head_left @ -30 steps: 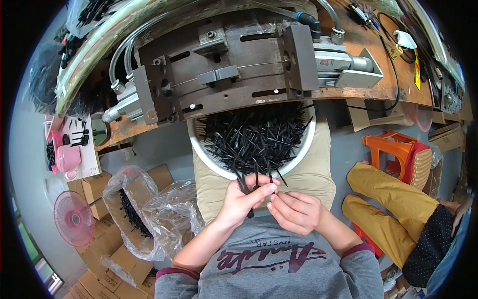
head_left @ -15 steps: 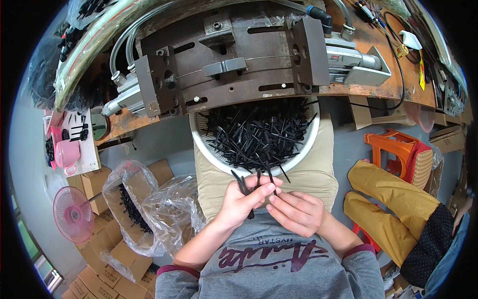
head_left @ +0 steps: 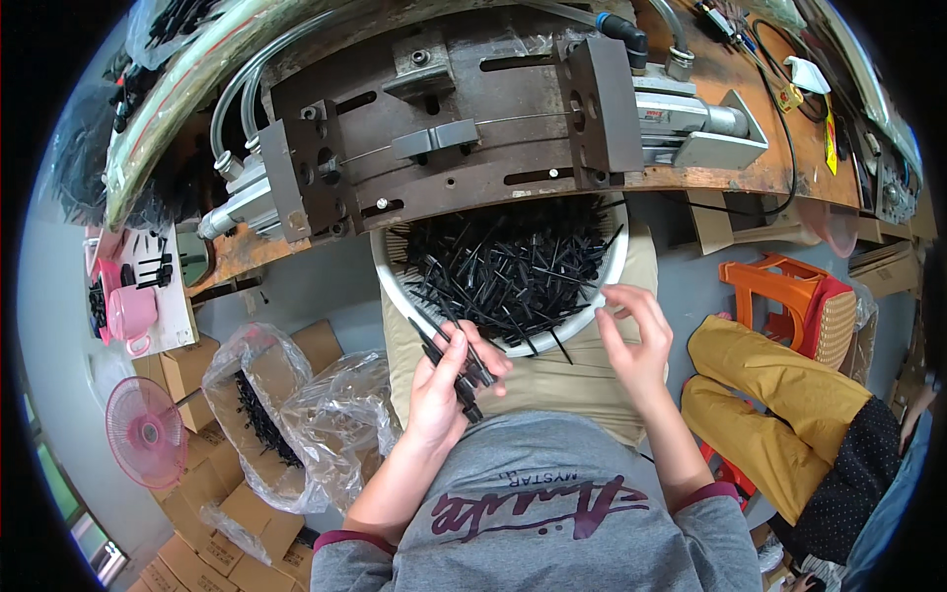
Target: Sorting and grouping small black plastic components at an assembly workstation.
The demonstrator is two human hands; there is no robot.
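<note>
A white basket rests on my lap, filled with a heap of slim black plastic parts. My left hand is closed around several of the same black plastic parts, held by the basket's near left rim. They stick out past the thumb and fingers at a slant. Beside the basket's right rim, my right hand is raised with its fingers apart, and nothing shows in it. One long black piece pokes over the near rim between my hands.
Beyond the basket, a brown metal fixture with silver cylinders sits on the wooden bench. At left are a lined carton of black parts and a pink fan. A person in mustard trousers sits at right near an orange stool.
My hands have come apart. The right hand let go of the parts, opened and moved right and up to the basket's rim. The left hand shifted left, still holding its black parts.
</note>
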